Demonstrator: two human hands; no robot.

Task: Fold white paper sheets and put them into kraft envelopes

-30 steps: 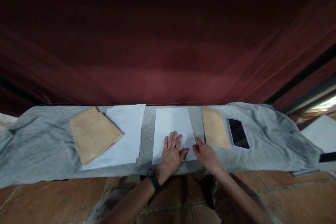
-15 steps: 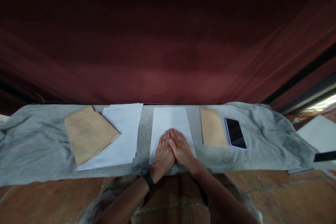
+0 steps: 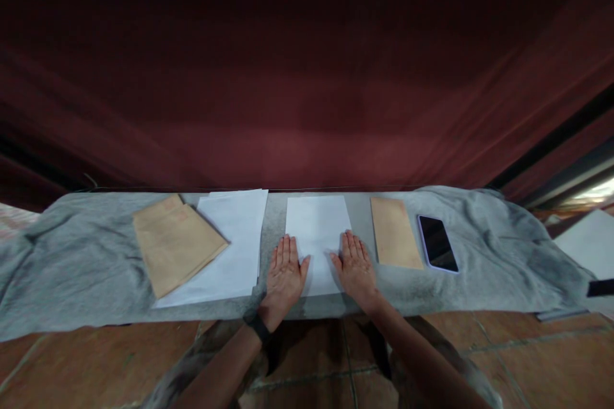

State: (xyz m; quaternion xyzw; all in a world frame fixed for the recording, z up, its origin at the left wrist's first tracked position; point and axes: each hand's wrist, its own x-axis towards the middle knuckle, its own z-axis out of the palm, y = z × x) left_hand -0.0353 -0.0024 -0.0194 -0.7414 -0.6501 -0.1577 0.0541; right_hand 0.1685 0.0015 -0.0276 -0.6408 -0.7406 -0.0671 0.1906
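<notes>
A white sheet of paper [image 3: 317, 217] lies flat on the grey cloth [image 3: 484, 268] in front of me. My left hand [image 3: 286, 271] rests palm down over its left edge, fingers stretched forward and thumb out, with a dark band on that wrist. Over the right edge lies my right hand [image 3: 355, 270], likewise flat with the thumb pointing inward. Neither hand grips anything. To the right of the right hand is a single brown envelope [image 3: 396, 233]; whether anything lies beneath it I cannot tell.
Left of the sheet, several white papers [image 3: 240, 249] lie partly under a few brown envelopes [image 3: 177, 243]. A phone [image 3: 438, 244] with a pale purple edge sits at the right. A dark red hanging fabric [image 3: 297, 160] stands behind the cloth, and tiled floor [image 3: 96, 364] shows below.
My hands, earlier overlapped at the middle of the sheet, have slid apart to its left and right edges. The view has shifted slightly, while the papers, envelopes and phone stay put.
</notes>
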